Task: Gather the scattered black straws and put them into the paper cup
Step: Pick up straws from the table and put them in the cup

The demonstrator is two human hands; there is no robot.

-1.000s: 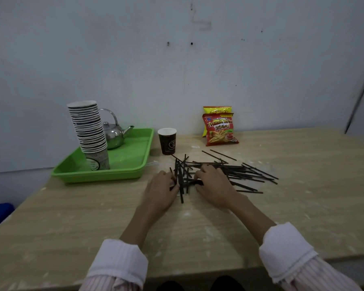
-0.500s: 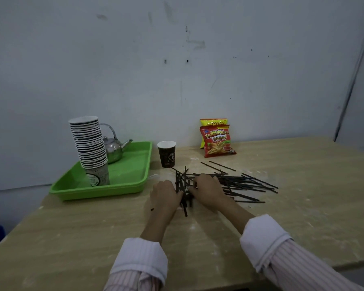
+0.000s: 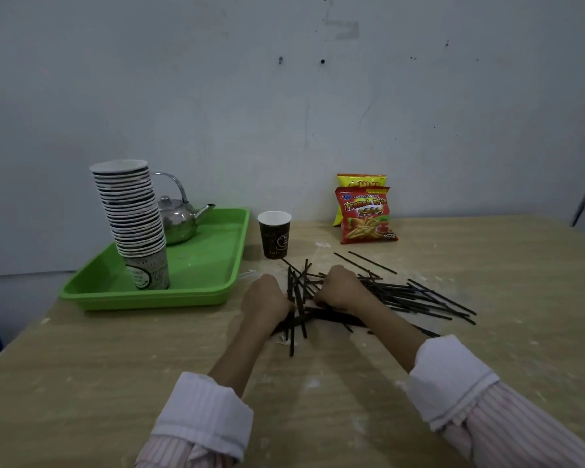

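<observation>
View: head cam, I look down at a table (image 3: 487, 383), both forearms reaching fwd.
Straws: black straws (image 3: 419, 297) lie in a loose, crossed pile mid-table, fanning out to the right. Two lie apart, nearer the snack bags (image 3: 367, 214).
Cup: paper cup (image 3: 274, 234) stands upright, mouth open, just behind the pile and beside the green tray (image 3: 149, 298).
R hand: right hand (image 3: 340, 288) sits on the pile, fingers curled round a few straws.
L hand: left hand (image 3: 267, 300) is against the pile's left edge w/ straws passing under it. Its fingers are hidden, so I can't tell if it grips.
Risk, splay: straws cross at many angles. I judge a lift now would give a bunch too wide for the cup mouth.
Risk, tip-over: cup looks light & is close, so a straw end or knuckle could knock it.
Risk, strays: thin round straws may slip or roll, esp. the far-right ones, and get left behind.
</observation>
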